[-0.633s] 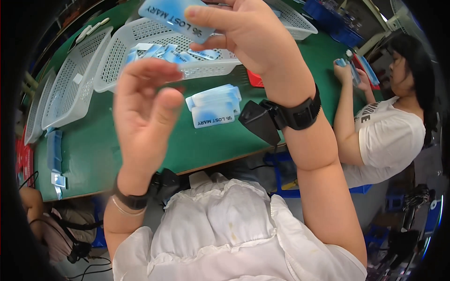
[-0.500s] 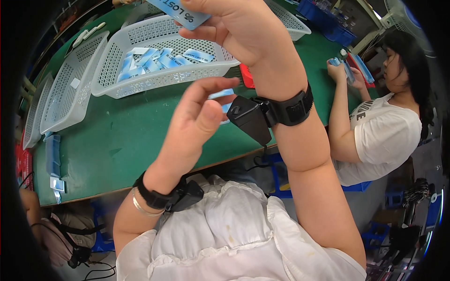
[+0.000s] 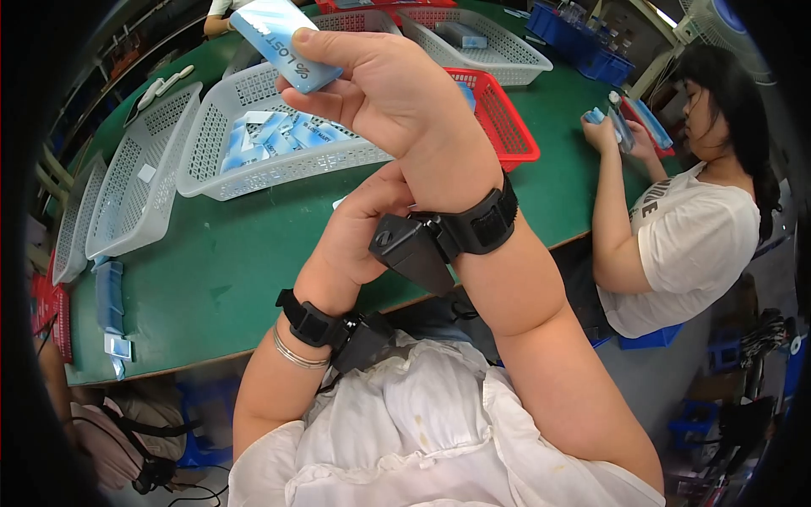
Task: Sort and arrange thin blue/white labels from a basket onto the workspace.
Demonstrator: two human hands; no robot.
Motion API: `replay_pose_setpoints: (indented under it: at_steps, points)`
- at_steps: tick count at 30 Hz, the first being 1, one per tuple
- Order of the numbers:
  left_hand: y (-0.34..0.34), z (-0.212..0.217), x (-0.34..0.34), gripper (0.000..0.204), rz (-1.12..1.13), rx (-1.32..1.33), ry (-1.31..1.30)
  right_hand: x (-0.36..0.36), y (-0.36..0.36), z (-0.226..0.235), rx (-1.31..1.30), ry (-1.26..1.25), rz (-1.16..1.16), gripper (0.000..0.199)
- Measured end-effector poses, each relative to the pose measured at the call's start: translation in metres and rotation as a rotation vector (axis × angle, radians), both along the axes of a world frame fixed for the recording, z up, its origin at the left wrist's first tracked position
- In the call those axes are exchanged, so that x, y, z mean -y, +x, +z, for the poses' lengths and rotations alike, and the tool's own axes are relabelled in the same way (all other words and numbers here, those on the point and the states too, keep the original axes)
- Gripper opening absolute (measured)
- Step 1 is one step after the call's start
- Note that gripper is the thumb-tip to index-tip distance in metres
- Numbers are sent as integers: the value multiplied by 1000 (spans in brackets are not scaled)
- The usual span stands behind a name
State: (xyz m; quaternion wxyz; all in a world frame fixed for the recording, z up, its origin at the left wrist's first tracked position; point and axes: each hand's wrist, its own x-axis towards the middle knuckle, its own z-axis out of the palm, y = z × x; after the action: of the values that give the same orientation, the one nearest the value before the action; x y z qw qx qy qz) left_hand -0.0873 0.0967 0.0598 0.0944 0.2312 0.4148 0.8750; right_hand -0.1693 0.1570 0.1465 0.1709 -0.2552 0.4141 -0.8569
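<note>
My right hand (image 3: 380, 93) is raised over the baskets and grips a flat, light-blue printed pack (image 3: 285, 44) between thumb and fingers. Beneath it, in a white perforated basket (image 3: 203, 179), lie several flat blue-and-white printed pieces (image 3: 270, 139). Closer to me, my left hand (image 3: 359, 224) is just above the green table, its fingertips hidden behind my right wrist. A sliver of something white shows beside that hand; whether the fingers hold anything is not visible. Both wrists wear black straps with black boxes.
Right of my right hand stands a red basket (image 3: 507, 152). More white baskets (image 3: 127, 220) line the left, and another (image 3: 507, 63) sits at the back. Blue strips (image 3: 110, 296) lie at the table's left edge. On the right, a co-worker (image 3: 693, 237) handles blue pieces.
My right hand has come lower and to the left in view, still with the pack. My left hand has shifted right, behind the right wrist. More of the red basket shows.
</note>
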Motion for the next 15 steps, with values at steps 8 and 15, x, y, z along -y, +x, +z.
replay_pose_setpoints:
  at_steps: [8,15]
  points:
    - [-4,3,21,38,-203,295,-175,8,35,0,-37,-26,52,64]
    - [8,0,0,27,-37,33,-375,12,25,-5,-49,-68,13,67]
